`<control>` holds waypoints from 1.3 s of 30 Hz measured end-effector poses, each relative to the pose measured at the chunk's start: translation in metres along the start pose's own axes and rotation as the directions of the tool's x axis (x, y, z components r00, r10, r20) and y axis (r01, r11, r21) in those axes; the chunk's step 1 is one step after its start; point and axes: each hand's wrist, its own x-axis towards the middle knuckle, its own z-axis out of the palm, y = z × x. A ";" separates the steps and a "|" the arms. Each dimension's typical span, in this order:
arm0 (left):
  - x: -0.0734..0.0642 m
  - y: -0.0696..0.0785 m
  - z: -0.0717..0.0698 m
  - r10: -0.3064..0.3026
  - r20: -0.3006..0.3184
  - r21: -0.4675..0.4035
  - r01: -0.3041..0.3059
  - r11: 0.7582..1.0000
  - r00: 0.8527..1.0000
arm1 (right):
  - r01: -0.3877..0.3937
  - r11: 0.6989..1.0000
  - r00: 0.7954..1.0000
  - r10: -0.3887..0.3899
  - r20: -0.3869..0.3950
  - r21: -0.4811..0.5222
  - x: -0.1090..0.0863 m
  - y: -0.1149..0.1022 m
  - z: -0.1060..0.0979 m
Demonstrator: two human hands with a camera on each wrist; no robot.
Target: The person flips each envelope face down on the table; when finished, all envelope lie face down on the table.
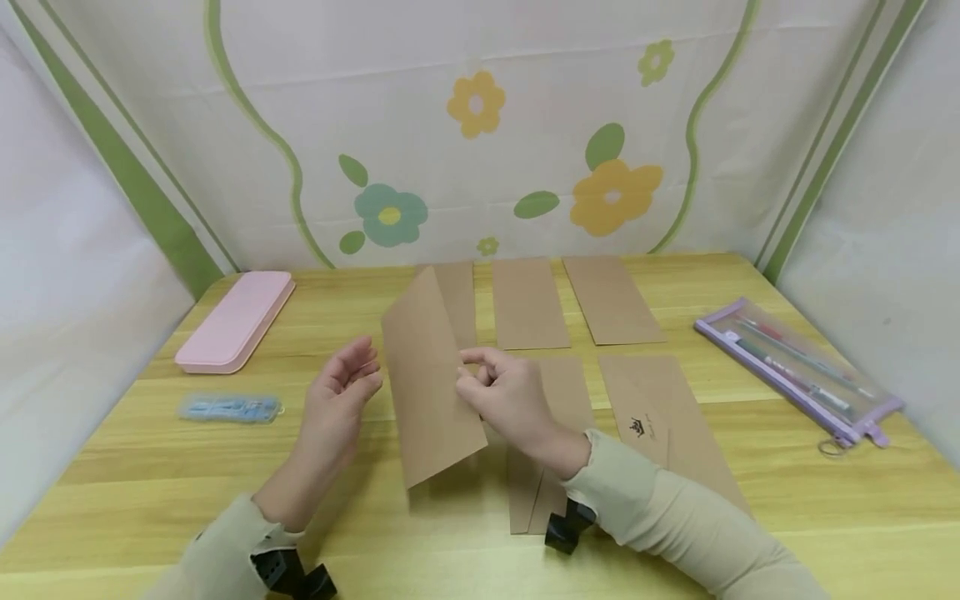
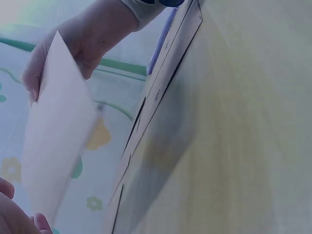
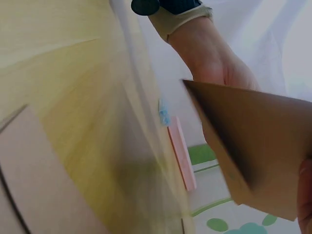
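My right hand pinches a brown kraft envelope by its right edge, holding it up at a tilt above the table. To the left of the envelope, my left hand is raised with loosely bent fingers and grips nothing. In the left wrist view the envelope hangs from the right hand, and its shadow falls on the table. The right wrist view shows a dark fold or opening along the envelope, with part of the left hand hidden behind it.
Three brown envelopes lie in a row at the back. Two more lie nearer, one printed with a crown. At left are a pink case and a small blue pack. A purple-edged pen pouch lies at right.
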 end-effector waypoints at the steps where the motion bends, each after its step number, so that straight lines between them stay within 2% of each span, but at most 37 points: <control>1: -0.001 -0.001 -0.001 -0.018 0.007 -0.006 0.018 1.000 1.000 | -0.007 1.000 1.000 0.007 -0.020 0.022 0.000 0.002 0.000; 6: -0.003 -0.008 0.001 -0.100 0.033 -0.044 0.102 0.994 0.994 | -0.018 0.993 0.996 0.028 -0.088 0.119 0.000 0.012 0.001; 11: -0.002 -0.012 0.003 -0.123 0.018 -0.083 0.124 0.989 0.992 | -0.053 0.985 0.993 0.069 -0.093 0.162 -0.002 0.018 0.002; 14: 0.001 -0.013 0.002 -0.111 0.002 -0.106 0.111 0.988 0.994 | -0.119 0.974 0.992 0.127 -0.026 0.195 -0.001 0.020 0.000; 16: 0.002 -0.014 -0.001 -0.094 -0.005 -0.096 0.094 0.991 0.996 | -0.187 0.956 0.982 0.175 0.073 0.227 0.000 0.021 -0.003; 17: 0.003 -0.014 -0.002 -0.086 -0.006 -0.089 0.085 0.992 0.996 | -0.229 0.944 0.970 0.201 0.136 0.237 0.001 0.022 -0.005; 18: 0.004 -0.014 -0.004 -0.079 -0.002 -0.076 0.079 0.994 0.997 | -0.272 0.933 0.953 0.227 0.203 0.236 0.001 0.023 -0.006; 20: 0.005 -0.015 -0.008 -0.068 0.014 -0.026 0.068 0.997 0.998 | -0.361 0.906 0.903 0.279 0.328 0.223 0.003 0.024 -0.009; 22: 0.005 -0.015 -0.013 -0.075 0.036 0.044 0.074 0.996 0.997 | -0.444 0.877 0.836 0.330 0.438 0.185 0.004 0.026 -0.011; 25: 0.004 -0.016 -0.020 -0.113 0.073 0.181 0.098 0.979 0.991 | -0.533 0.839 0.733 0.391 0.556 0.113 0.004 0.028 -0.012; 27: 0.003 -0.017 -0.025 -0.143 0.098 0.258 0.114 0.959 0.985 | -0.567 0.820 0.684 0.415 0.599 0.079 0.003 0.030 -0.011; 29: 0.002 -0.018 -0.028 -0.169 0.126 0.315 0.122 0.941 0.977 | -0.595 0.801 0.655 0.439 0.615 0.062 0.002 0.032 -0.010; 33: 0.000 -0.021 -0.033 -0.212 0.190 0.392 0.124 0.911 0.959 | -0.658 0.751 0.617 0.495 0.612 0.055 -0.003 0.036 -0.008; 37: -0.002 -0.023 -0.034 -0.251 0.228 0.465 0.121 0.877 0.941 | -0.716 0.697 0.556 0.540 0.632 0.034 -0.011 0.039 -0.004; 39: -0.005 -0.024 -0.035 -0.263 0.244 0.500 0.112 0.859 0.933 | -0.734 0.678 0.536 0.555 0.637 0.027 -0.014 0.040 -0.002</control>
